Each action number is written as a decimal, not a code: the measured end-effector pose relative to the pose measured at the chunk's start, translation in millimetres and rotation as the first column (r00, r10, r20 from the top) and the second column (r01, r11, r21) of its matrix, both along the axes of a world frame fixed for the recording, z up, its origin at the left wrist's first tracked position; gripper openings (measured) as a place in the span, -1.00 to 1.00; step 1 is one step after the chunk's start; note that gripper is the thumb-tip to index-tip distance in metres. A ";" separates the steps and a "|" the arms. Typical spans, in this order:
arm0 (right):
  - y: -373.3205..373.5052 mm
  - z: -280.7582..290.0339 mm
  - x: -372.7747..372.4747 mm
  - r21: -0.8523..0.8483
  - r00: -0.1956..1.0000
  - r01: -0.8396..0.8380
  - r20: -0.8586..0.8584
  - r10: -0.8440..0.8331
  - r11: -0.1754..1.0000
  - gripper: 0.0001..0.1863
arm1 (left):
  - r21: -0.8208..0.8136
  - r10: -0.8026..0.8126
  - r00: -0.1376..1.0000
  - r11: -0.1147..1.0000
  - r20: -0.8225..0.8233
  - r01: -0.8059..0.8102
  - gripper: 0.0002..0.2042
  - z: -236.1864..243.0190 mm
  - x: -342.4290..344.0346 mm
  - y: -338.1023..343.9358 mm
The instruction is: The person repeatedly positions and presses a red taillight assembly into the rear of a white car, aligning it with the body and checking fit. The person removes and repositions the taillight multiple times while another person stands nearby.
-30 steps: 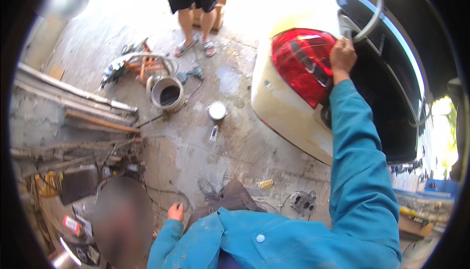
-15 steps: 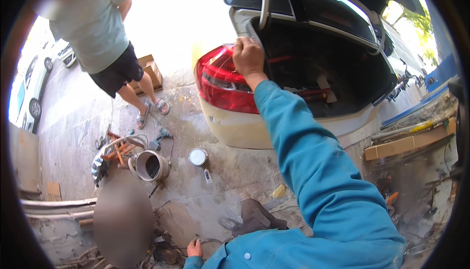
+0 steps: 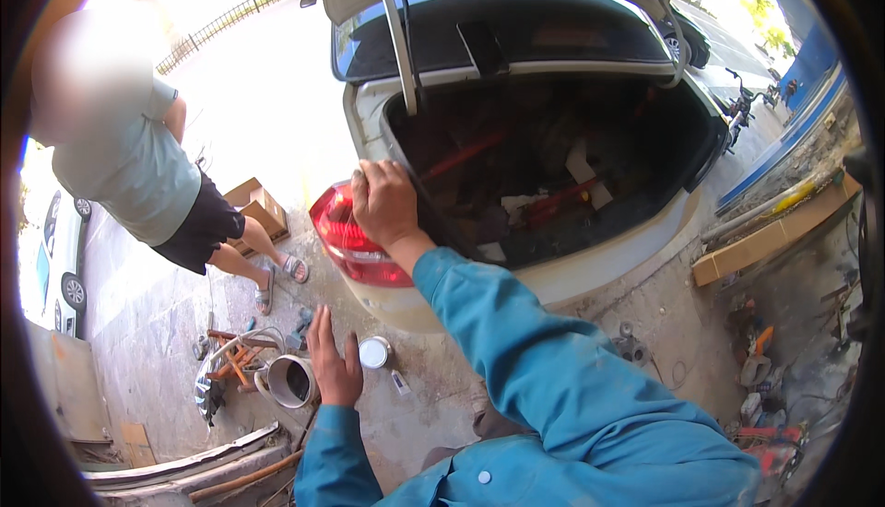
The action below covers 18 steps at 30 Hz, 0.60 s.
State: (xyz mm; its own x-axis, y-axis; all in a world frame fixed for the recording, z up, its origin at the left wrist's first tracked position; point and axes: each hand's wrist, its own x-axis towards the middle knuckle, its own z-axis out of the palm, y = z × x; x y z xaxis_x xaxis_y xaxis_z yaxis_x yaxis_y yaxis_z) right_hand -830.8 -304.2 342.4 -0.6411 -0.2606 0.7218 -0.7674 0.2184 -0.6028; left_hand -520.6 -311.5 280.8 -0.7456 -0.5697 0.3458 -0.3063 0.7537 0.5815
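Observation:
My right hand (image 3: pixel 385 205) lies against the inner top edge of a red tail light (image 3: pixel 346 235), beside the trunk opening. Its fingers are curled closed, and whatever they grip is hidden under them. The tail light sits in the rear left corner of a pale car (image 3: pixel 544 288). My left hand (image 3: pixel 336 359) is raised in front of the car with nothing in it, fingers stretched upward and thumb apart. It is near a white round can (image 3: pixel 374 352) on the ground, but the two are not seen touching.
The trunk lid is up over the dark trunk (image 3: pixel 553 129), with loose items inside. A person (image 3: pixel 138 157) stands at left by a cardboard box (image 3: pixel 263 217). A bucket (image 3: pixel 288 382), an orange-brown frame (image 3: pixel 241 359) and a long cardboard strip (image 3: pixel 779 235) lie about.
My view has shifted, so the car appears further left and more of the trunk shows. My left hand has risen from low down with its fingers spread. My right hand stays at the tail light.

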 end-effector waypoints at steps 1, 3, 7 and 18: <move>-0.3 -0.2 -0.1 -0.022 1.000 0.000 0.003 0.000 1.000 -0.72 | -0.055 -0.023 0.997 0.998 -0.069 0.019 -0.41 20.6 -35.0 -6.4; 3.6 1.6 -1.8 -0.040 0.998 -0.039 0.047 0.041 0.998 -0.73 | -0.088 -0.061 0.979 0.995 -0.193 0.045 -0.44 52.8 -98.5 -15.6; 9.0 2.7 -10.2 -0.111 0.981 -0.111 0.147 0.127 0.988 -0.68 | -0.051 -0.122 0.938 0.992 -0.325 0.112 -0.47 73.8 -201.9 -29.1; 207.8 -41.8 -145.3 -0.266 0.501 -0.068 0.824 0.263 0.962 -0.62 | -0.364 -0.111 0.944 0.932 -0.311 -0.011 -0.60 69.3 -259.1 -42.1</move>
State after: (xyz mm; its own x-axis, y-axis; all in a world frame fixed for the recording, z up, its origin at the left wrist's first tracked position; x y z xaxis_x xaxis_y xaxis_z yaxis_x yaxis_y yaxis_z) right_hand -976.2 -96.5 300.6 -0.9263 -0.3636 -0.0987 0.1208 -0.0384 -0.9919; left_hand -779.6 -353.6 350.2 -0.5836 -0.3285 0.7426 -0.1053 0.9374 0.3318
